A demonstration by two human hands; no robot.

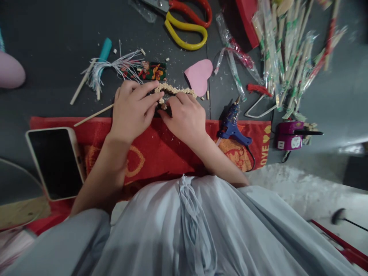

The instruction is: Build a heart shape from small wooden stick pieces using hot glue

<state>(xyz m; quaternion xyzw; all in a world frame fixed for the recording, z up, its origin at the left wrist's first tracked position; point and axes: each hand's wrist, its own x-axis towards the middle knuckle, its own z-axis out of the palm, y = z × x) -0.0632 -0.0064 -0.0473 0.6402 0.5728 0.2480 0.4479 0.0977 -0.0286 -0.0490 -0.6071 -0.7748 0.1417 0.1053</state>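
A knobbly beige strip (175, 90), made up of many small pale pieces, lies in a curve on the dark table in front of me. My left hand (133, 107) reaches to its left end with fingers stretched and apart, the fingertips touching it. Curled over its near side is my right hand (186, 119), thumb and fingers closed on the strip and hiding part of it. Just beyond the right hand rests a pink paper heart (199, 76). A thin wooden stick (93, 115) lies beside my left wrist. A patterned dark strip (157, 71) shows past the left fingers.
A blue glue gun (233, 124) lies right on a red towel (163, 153); a phone (54, 161) lies left. Scissors (186, 34) are at the back. Wrapped sticks (287, 53) fill the far right, near a purple box (289, 135). A teal tube (104, 53) is far left.
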